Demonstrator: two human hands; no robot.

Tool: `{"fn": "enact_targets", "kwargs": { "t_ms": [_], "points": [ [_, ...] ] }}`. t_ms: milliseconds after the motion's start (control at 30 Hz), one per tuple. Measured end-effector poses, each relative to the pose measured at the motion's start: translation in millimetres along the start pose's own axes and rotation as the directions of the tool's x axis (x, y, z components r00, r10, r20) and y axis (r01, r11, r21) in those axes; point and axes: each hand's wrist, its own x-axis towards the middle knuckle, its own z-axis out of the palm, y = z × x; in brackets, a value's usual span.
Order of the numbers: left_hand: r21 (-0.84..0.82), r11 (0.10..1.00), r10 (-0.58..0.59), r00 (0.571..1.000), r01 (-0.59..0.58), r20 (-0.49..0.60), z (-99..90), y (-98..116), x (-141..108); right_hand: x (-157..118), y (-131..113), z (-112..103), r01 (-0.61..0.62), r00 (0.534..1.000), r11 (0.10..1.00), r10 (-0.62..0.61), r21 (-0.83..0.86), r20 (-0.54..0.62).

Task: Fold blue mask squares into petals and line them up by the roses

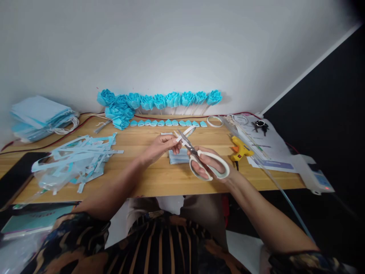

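My left hand [161,147] pinches a narrow white strip [186,133] between thumb and fingers above the middle of the table. In my right hand [212,161] is a pair of scissors [194,152] with white handles; my fingers pass through the loops. The scissor blades are apart and cross the strip close to my left fingertips. Beneath my hands lies a light blue pleated piece [177,157], partly hidden by them. Farther back, several small folded blue pieces [168,123] form a row.
Several blue flowers [173,99] on stems lean along the wall. Left are stacked face masks [42,116], a heap of cut strips [82,156] and a black phone [18,177]. Right are a yellow glue gun [240,148], a tape roll [215,121], papers [269,142] and keys [260,125].
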Motion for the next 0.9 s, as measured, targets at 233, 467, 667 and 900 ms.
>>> {"fn": "enact_targets", "kwargs": {
  "t_ms": [233,467,667,900],
  "points": [
    [0.015,1.0,0.007,1.0,-0.007,0.021,-0.5,5,-1,-3,4,-1,-0.051,0.997,0.997,0.054,0.065,-0.048],
    [0.085,0.996,-0.005,1.0,0.006,-0.018,-0.8,3,-1,-3,0,5,-0.047,0.993,0.999,0.044,-0.02,-0.114],
    [0.044,0.998,-0.027,0.989,0.033,-0.143,-2.6,-1,2,-4,5,31,-0.094,0.995,0.903,0.08,-0.419,-0.051],
    [-0.061,0.998,-0.011,0.987,0.002,-0.157,-4.6,1,4,-24,3,12,-0.054,0.996,0.909,0.076,-0.412,0.037]
  ]
}}
